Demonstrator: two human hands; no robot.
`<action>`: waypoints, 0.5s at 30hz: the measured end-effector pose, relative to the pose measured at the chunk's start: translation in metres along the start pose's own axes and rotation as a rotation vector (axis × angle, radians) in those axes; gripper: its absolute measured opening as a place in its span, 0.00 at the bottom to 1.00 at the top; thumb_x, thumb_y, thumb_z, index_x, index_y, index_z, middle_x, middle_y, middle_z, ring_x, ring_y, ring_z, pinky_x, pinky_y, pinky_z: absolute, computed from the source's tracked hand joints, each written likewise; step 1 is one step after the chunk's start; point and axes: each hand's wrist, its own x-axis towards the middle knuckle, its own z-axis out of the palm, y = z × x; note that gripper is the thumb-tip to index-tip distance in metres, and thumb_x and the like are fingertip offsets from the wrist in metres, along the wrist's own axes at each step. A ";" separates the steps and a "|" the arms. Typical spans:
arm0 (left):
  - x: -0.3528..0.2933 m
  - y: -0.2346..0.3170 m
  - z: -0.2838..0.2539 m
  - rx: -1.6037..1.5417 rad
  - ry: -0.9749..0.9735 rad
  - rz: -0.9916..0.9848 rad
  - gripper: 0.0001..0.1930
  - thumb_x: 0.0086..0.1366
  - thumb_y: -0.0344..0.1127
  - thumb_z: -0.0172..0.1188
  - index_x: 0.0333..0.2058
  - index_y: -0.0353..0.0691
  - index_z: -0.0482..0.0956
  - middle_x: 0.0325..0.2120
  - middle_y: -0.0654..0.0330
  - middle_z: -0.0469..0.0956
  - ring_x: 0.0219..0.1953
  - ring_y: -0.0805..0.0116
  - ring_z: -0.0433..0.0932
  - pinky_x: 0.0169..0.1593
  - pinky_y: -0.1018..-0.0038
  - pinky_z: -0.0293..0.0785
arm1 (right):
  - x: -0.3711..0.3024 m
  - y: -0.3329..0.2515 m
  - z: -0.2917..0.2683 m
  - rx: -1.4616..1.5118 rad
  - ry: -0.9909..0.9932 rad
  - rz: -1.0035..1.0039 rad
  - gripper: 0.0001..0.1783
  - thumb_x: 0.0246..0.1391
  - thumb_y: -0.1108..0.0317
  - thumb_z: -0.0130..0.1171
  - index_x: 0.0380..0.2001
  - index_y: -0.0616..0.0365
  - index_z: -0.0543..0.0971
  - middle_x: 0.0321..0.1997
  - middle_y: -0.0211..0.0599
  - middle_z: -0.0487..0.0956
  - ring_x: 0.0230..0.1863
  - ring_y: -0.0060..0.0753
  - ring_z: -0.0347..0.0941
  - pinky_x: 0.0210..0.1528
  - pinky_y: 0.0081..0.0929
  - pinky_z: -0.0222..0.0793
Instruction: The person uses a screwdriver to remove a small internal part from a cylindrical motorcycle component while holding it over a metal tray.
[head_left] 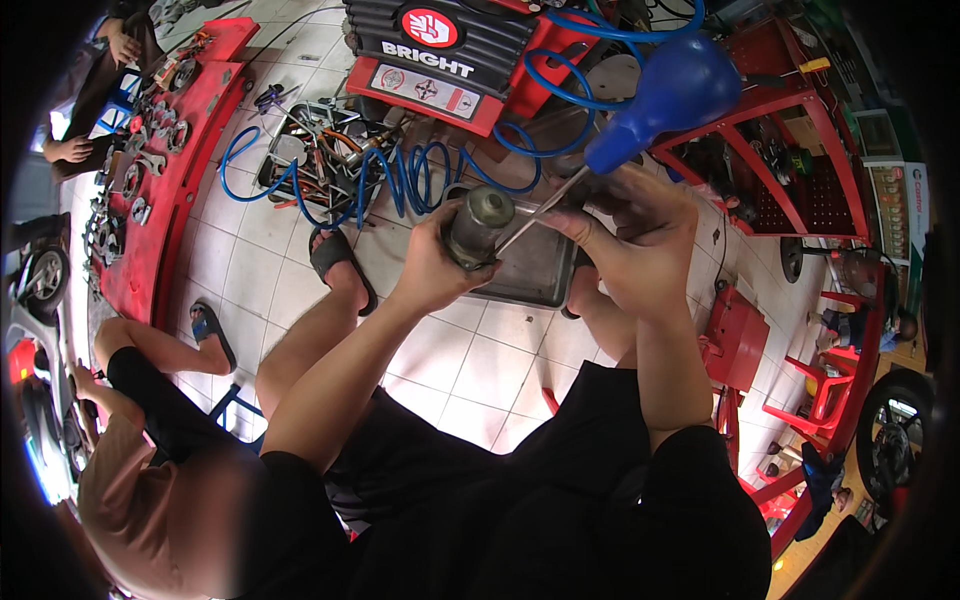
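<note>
My left hand (437,262) is wrapped round a dull grey-green cylindrical metal part (480,225) with a small round boss on its upper end. What the part belongs to, I cannot make out. A screwdriver with a big bulb-shaped blue handle (675,95) slants down to the left, its thin shaft reaching the side of that part. Close under the handle, my right hand (630,235) has its thumb and fingers closed about the shaft; the handle rises above it. The exact contact of the tip is hard to see. Both hands are over a dark shallow tray (530,285) on the floor.
Loose hand tools fill a tray (325,150) at the far left, beside a coiled blue air hose (425,175). A red-and-black machine (440,55) stands ahead. Metal parts lie on a red bench (165,190). A red rack (760,130) stands right; another person (150,500) sits left.
</note>
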 end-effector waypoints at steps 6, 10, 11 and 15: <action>0.001 0.001 0.001 -0.012 -0.007 0.005 0.34 0.40 0.31 0.76 0.49 0.31 0.74 0.41 0.53 0.80 0.43 0.65 0.79 0.51 0.70 0.74 | -0.001 0.001 -0.010 -0.172 -0.082 -0.177 0.15 0.41 0.82 0.73 0.34 0.70 0.79 0.35 0.44 0.83 0.37 0.31 0.81 0.39 0.23 0.78; 0.001 -0.001 -0.002 -0.020 -0.004 0.003 0.34 0.40 0.31 0.76 0.49 0.31 0.74 0.41 0.53 0.80 0.44 0.65 0.79 0.51 0.70 0.74 | -0.006 -0.015 -0.003 -0.015 0.018 0.191 0.21 0.44 0.82 0.70 0.45 0.69 0.78 0.38 0.41 0.83 0.42 0.28 0.81 0.45 0.24 0.77; 0.001 -0.002 -0.002 -0.019 -0.004 0.002 0.34 0.40 0.31 0.76 0.49 0.31 0.74 0.41 0.53 0.80 0.44 0.65 0.79 0.51 0.70 0.74 | -0.004 -0.014 -0.003 0.038 -0.017 0.155 0.22 0.47 0.83 0.68 0.47 0.68 0.77 0.40 0.43 0.83 0.44 0.31 0.81 0.47 0.26 0.77; 0.001 -0.004 0.000 -0.027 -0.006 0.011 0.35 0.40 0.31 0.76 0.49 0.31 0.74 0.42 0.53 0.80 0.44 0.64 0.79 0.52 0.69 0.74 | 0.000 -0.007 -0.002 0.196 -0.071 0.103 0.20 0.51 0.84 0.62 0.49 0.68 0.77 0.44 0.43 0.82 0.44 0.34 0.81 0.51 0.27 0.75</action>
